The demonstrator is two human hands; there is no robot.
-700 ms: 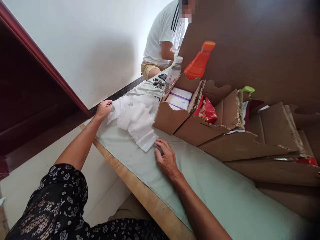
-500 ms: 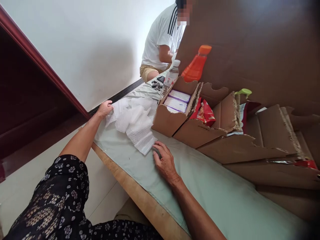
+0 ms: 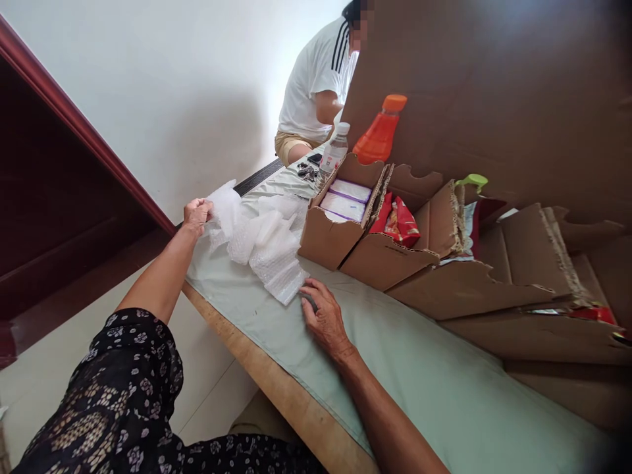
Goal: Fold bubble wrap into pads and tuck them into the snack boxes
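Observation:
A crumpled length of clear bubble wrap (image 3: 276, 253) lies across the pale green cloth (image 3: 415, 368). My left hand (image 3: 197, 214) pinches its far-left end, which is raised off the cloth. Near the wrap's lower right corner, my right hand (image 3: 324, 316) rests on the cloth with curled fingers. Between its thumb and forefinger shows a small dark grey rounded thing (image 3: 310, 301), mostly covered, whose kind I cannot make out.
Cardboard bins (image 3: 326, 240) stand along the right, holding tissue packs (image 3: 343, 207) and red snack bags (image 3: 402, 220). Behind are a clear bottle (image 3: 333, 158), an orange bottle (image 3: 378, 135) and keys (image 3: 307, 172). A person in a white shirt (image 3: 311, 79) sits at the far end.
My left hand has shifted slightly left, lifting and drawing out the end of the bubble wrap. My right hand has stayed almost in place.

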